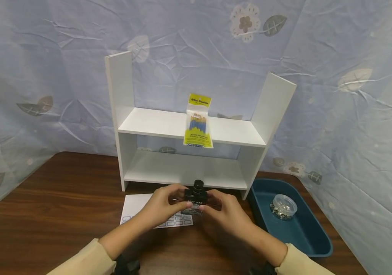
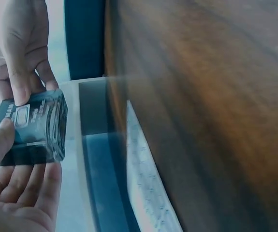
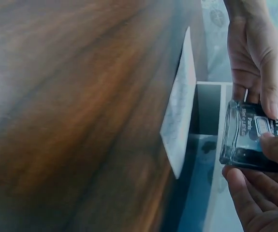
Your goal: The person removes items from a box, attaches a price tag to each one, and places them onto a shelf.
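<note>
A black glass perfume bottle with a round black cap is held upright between both hands in front of the shelf. My left hand grips its left side, and my right hand grips the right side. Both thumbs lie on the front face, at a small framed label sticker below the printed lettering. In the right wrist view the same label lies flat on the glass between the thumb tips. Under the hands, a white sheet of label stickers lies on the table, partly covered by the left arm.
A white two-tier shelf stands behind the hands. On its upper board a yellow packet of artist brushes overhangs the front edge. To the right, a blue tray holds a round clear tub of small metallic pieces. The table is dark wood.
</note>
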`<state>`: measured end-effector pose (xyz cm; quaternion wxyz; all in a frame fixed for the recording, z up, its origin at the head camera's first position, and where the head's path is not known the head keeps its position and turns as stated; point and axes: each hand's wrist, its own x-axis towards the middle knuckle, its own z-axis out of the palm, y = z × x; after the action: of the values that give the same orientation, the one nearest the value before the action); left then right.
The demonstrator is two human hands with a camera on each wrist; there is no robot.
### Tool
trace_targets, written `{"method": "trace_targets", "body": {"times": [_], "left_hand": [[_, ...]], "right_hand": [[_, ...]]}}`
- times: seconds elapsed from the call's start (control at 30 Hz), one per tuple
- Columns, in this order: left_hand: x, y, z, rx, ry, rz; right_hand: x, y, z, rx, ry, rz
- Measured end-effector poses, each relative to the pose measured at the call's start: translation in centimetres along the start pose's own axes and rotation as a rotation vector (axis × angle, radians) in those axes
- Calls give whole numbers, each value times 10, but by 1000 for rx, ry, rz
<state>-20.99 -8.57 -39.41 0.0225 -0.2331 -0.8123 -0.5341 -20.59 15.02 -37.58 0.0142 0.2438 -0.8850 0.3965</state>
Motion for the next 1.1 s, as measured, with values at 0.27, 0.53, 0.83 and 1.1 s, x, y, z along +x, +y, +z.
{"method": "trace_targets", "body": {"times": [0.27,0.53,0.83,1.1], "left_hand": [[6,4,-9,44,129,-18],[20,1,-25,62,200,36],[36,-8,-41,124,306,29],[50,-19,-46,72,396,-6]], "right_hand": [[19,-15,-2,21,20,-41],[48,-25,3,-31,60,-61],[85,-26,14,-44,110,-113],[107,-17,29,-9,176,-119]]}}
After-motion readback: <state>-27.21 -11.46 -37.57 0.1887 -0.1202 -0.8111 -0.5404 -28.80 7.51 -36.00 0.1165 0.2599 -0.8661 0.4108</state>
